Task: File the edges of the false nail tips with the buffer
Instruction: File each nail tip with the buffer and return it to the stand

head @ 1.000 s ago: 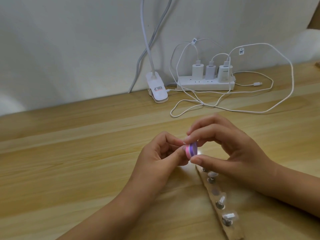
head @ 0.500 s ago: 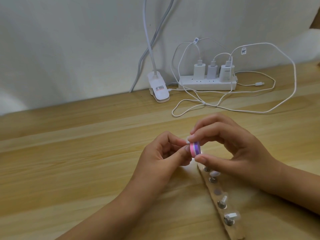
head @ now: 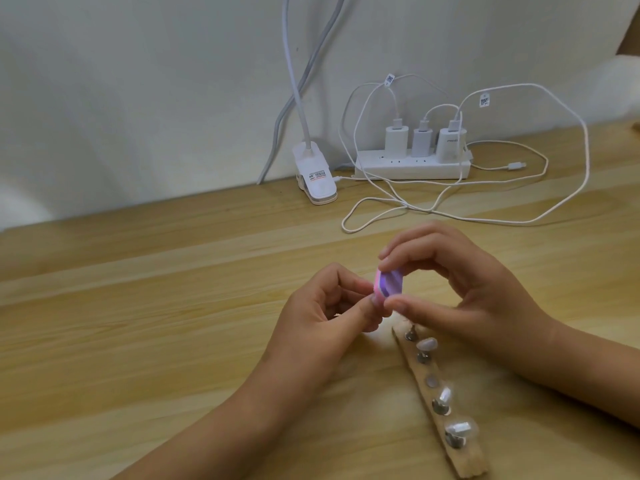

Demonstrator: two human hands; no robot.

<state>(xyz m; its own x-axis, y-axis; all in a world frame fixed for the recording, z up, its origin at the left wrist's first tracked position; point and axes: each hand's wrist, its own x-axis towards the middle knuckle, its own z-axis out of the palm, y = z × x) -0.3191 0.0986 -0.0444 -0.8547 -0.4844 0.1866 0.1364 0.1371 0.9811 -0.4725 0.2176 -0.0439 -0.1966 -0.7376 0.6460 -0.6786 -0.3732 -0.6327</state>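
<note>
Buffer (head: 495,284) tilted, purple face now showing; right hand (head: 485,299) pinches it

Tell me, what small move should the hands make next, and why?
Probably a short stroke of the buffer along the tip's edge: the right hand pinches the buffer against the left hand, which seems to pinch a tip, mostly hidden. Other tips wait on the strip.

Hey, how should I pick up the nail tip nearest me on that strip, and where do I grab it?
Probably pinch the metal stand under the nail tip, not the clear tip itself, which looks thin and curved. Come in from the left of the strip: the right forearm lies on the other side.
</note>
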